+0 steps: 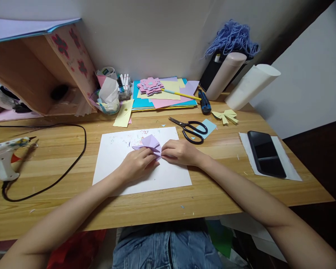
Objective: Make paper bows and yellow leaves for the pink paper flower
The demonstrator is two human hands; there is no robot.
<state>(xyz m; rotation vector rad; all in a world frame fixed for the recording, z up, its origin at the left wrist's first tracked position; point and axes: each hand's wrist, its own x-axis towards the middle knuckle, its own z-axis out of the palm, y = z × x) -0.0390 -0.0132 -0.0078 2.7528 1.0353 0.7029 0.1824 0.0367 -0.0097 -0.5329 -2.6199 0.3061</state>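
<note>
"So, where is the purple paper [151, 141]?"

"It's on the white sheet [109, 153], nearer the far edge, between the two hands. The white sheet lies flat on the wooden table [212, 194]."

"And what are the hands doing?"

"The left hand [137, 162] has its fingers bent over the purple paper, holding it. The right hand [179, 151] pinches the paper's right end with its fingertips. I can't tell just where its thumb goes — the fingers hide it."

"What could go wrong?"

"I think a fold could go crooked if the left fingers let the paper slip while the right ones tug. It looks thin, so a hard pull could rip it. The white sheet could slide too, if a hand rubs it. And the scissors [184, 125] lie just past the right hand — a careless push could knock them."

"Which way does the purple paper point?"

"One thin tip points left, and a wide flap sticks out away from the table's front edge. Its long way seems to go side to side, slanting so the right end is nearer that edge. Fingers cover some, so I'm not sure."
</note>
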